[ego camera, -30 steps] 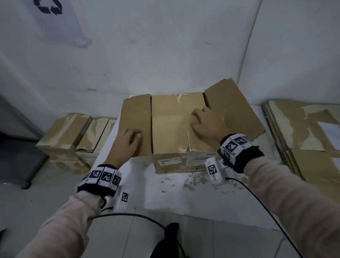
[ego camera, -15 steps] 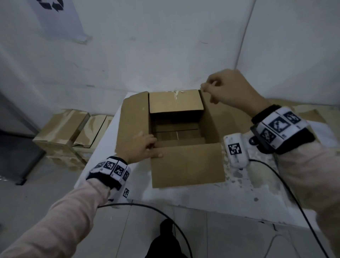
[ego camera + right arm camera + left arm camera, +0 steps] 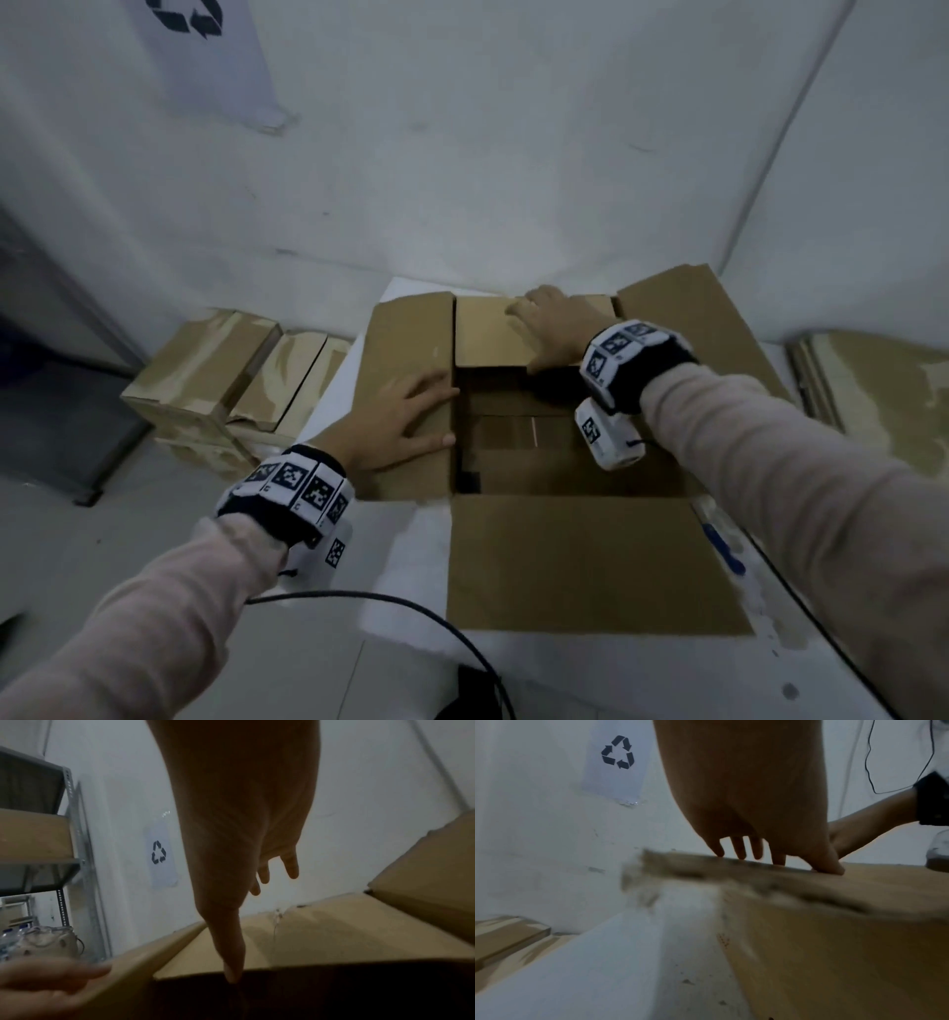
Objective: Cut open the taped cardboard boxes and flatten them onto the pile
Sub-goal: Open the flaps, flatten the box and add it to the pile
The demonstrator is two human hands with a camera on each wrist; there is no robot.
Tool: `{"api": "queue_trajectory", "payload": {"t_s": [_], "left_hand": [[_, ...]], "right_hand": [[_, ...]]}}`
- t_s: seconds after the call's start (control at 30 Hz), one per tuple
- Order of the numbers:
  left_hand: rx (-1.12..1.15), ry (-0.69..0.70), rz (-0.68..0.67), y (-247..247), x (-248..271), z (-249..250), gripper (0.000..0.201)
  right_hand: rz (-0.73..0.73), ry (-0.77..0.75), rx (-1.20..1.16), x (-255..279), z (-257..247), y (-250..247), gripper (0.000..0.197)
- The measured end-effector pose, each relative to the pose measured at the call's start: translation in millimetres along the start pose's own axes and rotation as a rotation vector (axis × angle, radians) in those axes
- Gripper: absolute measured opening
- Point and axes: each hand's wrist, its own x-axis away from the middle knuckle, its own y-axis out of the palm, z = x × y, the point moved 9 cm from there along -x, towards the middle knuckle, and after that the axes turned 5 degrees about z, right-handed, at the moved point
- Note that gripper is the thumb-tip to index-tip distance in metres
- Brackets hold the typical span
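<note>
Desk [image 3: 328, 663]: white, carrying the open cardboard box [image 3: 590, 565].
Left hand [image 3: 398, 419]: released, fingers flat on box's left flap.
Right hand [image 3: 552, 329]: released (fingers spread), pressing box's far flap.

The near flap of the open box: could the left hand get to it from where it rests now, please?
Probably yes. The left hand lies flat on the left flap; the near flap lies spread on the white table beside that wrist, uncovered.

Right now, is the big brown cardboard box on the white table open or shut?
Open: the brown cardboard box has all four flaps spread outward, and its dark inside shows.
</note>
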Motion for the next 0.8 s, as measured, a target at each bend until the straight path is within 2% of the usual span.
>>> {"api": "queue_trajectory", "payload": {"t_s": [0.07,0.13,0.23,0.3,0.33,0.4,0.47,0.53,0.6,0.7,0.77,0.8], "left_hand": [[0.042,-0.050,-0.046,-0.5,-6.1,-13.7,0.098],[0.089,-0.078,-0.089,2.6,-9.8,-22.8,0.088],[0.140,-0.025,-0.083,6.3,-12.9,-24.0,0.084],[0.199,-0.026,-0.093,10.0,-13.1,-23.8,0.082],[0.234,-0.037,-0.111,12.3,-13.1,-23.1,0.083],[0.287,-0.056,-0.137,14.8,-17.4,-22.8,0.086],[0.319,-0.080,-0.154,16.8,-21.5,-22.4,0.084],[0.361,-0.080,-0.163,16.6,-28.2,-23.5,0.080],[0.395,-0.082,-0.173,15.5,-33.9,-25.3,0.079],[0.415,-0.086,-0.181,17.8,-38.1,-28.9,0.077],[0.431,-0.086,-0.178,19.8,-39.3,-30.8,0.077],[0.438,-0.082,-0.171,20.4,-39.9,-31.1,0.077]], "right_hand": [[-0.038,-0.024,0.056,-16.0,-8.6,19.4,0.104],[-0.029,-0.024,0.125,-24.4,-13.3,33.3,0.109],[0.026,-0.083,0.100,-26.3,-16.6,32.0,0.089],[0.054,-0.087,-0.100,-25.2,-7.6,14.2,0.069],[0.101,-0.033,-0.203,-25.9,4.0,0.2,0.058],[0.320,0.127,-0.332,-30.6,36.4,-35.7,0.042],[0.578,0.253,-0.342,-32.6,62.0,-65.2,0.043],[0.711,0.351,-0.273,-40.5,79.3,-72.9,0.053],[0.620,0.407,-0.220,-53.9,87.4,-59.4,0.062],[0.462,0.407,-0.175,-70.4,90.1,-27.6,0.073],[0.356,0.419,-0.171,-75.5,91.4,-4.0,0.071],[0.259,0.430,-0.176,-76.1,91.5,12.1,0.065]]}}
